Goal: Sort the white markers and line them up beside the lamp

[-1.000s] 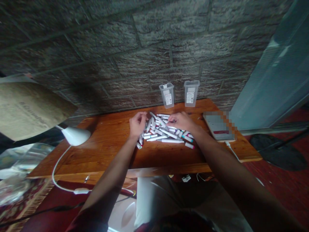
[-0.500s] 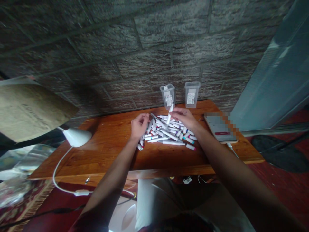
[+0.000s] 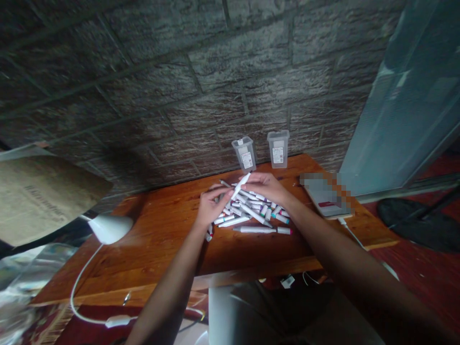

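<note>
Right hand (image 3: 269, 188) grips white marker (image 3: 241, 184) tilted above marker pile (image 3: 251, 215); left hand (image 3: 212, 206) pinches its lower end

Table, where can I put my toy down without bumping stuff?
The biggest bare wood on the table lies between the white lamp and the marker pile. A bare strip runs along the near edge too. Crowded: the middle, where left hand and right hand hold one marker, and the right side by the flat device.
</note>
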Available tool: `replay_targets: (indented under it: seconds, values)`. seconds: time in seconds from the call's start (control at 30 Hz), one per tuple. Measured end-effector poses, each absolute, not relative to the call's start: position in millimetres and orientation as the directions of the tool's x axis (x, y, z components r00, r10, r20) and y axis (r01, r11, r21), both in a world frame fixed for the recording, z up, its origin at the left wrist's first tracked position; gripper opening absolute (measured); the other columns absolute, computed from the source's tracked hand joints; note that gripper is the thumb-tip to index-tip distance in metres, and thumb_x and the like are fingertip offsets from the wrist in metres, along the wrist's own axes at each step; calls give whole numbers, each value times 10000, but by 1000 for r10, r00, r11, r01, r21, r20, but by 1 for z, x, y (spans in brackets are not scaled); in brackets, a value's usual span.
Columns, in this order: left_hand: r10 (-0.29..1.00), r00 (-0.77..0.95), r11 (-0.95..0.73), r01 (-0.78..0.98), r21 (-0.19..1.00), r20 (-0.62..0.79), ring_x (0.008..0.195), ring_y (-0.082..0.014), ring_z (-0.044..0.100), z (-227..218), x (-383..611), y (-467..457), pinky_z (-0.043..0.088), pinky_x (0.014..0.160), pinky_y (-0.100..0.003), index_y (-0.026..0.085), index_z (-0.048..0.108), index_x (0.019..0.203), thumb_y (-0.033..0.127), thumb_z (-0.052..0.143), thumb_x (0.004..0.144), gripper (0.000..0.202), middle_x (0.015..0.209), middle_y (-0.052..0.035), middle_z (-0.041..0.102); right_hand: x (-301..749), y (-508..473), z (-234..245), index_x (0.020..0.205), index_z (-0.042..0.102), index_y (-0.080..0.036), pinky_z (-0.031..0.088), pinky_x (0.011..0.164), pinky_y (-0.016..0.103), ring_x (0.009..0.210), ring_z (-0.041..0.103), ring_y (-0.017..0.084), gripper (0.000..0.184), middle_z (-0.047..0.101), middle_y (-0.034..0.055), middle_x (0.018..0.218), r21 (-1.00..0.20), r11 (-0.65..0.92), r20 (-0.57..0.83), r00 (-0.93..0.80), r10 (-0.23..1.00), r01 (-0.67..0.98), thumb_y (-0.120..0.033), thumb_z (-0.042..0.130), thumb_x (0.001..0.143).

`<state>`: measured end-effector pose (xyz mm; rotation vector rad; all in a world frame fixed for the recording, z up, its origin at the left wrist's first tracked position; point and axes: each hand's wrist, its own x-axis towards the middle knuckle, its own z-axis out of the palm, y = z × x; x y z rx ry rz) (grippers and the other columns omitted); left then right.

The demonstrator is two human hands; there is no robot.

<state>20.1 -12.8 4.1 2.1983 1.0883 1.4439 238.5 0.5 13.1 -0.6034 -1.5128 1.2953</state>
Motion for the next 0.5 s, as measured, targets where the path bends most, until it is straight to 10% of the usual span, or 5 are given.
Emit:
replay_targets:
  seconds: [0.5]
  values:
    - [708,127,-645,517,563,694,872,-194,663,4,20,-12,513,842,-325,232,750,976,388,697,854,205,928,-49,737,234,-4,14,879,729,-204,506,756,266,813,663,152,202,741,13,893,-873,457,488,-269,831,-170,-382,750,785]
